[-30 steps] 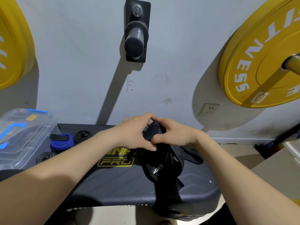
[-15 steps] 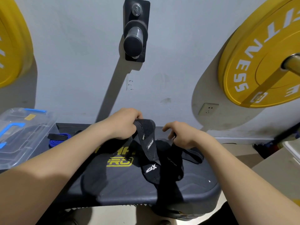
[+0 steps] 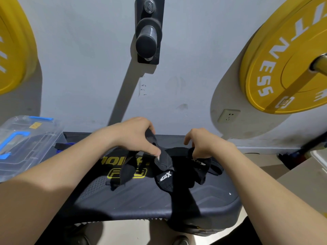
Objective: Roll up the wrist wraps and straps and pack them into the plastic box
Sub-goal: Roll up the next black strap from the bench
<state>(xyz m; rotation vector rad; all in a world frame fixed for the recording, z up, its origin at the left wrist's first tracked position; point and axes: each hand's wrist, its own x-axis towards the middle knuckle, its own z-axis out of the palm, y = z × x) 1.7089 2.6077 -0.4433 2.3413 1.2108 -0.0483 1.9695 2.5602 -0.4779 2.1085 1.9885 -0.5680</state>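
Left hand [image 3: 136, 138] has pulled wrist wrap [image 3: 163, 161] clear of right hand [image 3: 203, 145] | left pinches it; right curled, hold unclear | limp, light: take its end.

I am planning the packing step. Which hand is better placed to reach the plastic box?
Left. The plastic box stands on the left side, nearer the left hand, which grips a black strap. The right hand would likely have to cross over.

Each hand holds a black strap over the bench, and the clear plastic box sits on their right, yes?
No, the head view shows the plastic box on their left. The left hand and right hand do each hold a black strap over the bench.
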